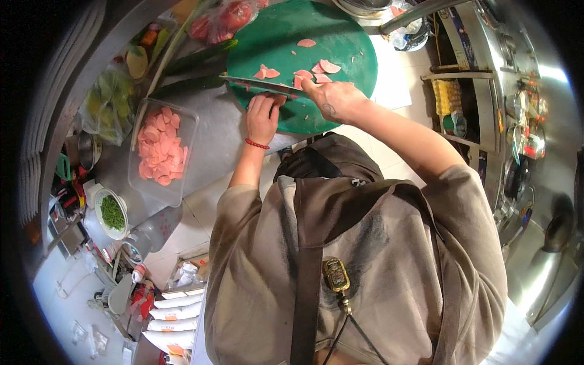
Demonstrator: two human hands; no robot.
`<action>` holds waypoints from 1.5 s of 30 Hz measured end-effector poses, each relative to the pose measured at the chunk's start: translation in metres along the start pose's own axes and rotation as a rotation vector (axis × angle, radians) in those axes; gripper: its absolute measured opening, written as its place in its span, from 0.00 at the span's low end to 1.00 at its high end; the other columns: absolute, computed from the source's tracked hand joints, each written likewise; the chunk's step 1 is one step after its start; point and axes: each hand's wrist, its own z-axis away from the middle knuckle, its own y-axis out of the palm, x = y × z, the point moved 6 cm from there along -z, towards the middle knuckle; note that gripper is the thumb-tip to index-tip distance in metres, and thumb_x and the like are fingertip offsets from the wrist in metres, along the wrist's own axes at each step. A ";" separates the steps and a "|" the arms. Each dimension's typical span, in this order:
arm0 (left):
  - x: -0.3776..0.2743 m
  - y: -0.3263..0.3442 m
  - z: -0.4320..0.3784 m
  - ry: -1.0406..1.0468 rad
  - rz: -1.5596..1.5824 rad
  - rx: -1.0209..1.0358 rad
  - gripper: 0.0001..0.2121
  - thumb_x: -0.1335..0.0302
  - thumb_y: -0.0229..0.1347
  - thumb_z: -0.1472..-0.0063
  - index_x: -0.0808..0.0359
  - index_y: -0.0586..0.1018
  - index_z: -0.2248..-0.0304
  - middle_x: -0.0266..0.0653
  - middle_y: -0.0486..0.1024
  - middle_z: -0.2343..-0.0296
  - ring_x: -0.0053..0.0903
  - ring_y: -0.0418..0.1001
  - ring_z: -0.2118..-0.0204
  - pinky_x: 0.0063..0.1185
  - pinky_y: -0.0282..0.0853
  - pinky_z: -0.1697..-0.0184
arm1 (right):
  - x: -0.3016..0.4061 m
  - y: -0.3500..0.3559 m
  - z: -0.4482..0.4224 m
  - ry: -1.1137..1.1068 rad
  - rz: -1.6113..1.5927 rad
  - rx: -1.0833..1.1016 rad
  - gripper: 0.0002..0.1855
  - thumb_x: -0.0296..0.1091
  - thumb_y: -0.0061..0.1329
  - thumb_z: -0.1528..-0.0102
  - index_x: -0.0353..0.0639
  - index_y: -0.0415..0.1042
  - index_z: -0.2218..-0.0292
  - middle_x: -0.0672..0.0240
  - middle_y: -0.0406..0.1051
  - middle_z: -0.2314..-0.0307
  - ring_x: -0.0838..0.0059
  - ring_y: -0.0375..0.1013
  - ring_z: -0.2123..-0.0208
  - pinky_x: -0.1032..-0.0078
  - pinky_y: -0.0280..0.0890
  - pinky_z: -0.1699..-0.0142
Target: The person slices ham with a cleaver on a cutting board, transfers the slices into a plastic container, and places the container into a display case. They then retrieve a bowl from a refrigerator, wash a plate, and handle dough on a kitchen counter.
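Note:
A kitchen knife (262,84) lies across the round green cutting board (296,23), its handle gripped by my right hand (335,101). Close beside the blade, the curled fingers of my left hand (263,119) press on a piece of pink sausage (278,99), which they partly hide. Cut slices of sausage (329,66) are scattered over the board beyond the knife. To the left, a clear plastic container (190,137) holds a heap of pink slices (162,146).
Two cucumbers (194,86) lie left of the board on the metal counter (214,123). Bagged tomatoes (232,18) are behind them. A bag of green vegetables (109,105) and a bowl of cut greens (112,213) stand further left. Shelves with egg trays (447,97) are at right.

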 end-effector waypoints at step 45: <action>-0.016 -0.022 0.003 0.216 0.014 0.191 0.11 0.82 0.57 0.52 0.65 0.78 0.66 0.41 0.74 0.64 0.38 0.71 0.60 0.30 0.69 0.58 | 0.004 0.022 0.047 0.237 -0.249 0.042 0.12 0.34 0.42 0.43 0.42 0.56 0.60 0.46 0.71 0.79 0.44 0.73 0.74 0.52 0.67 0.69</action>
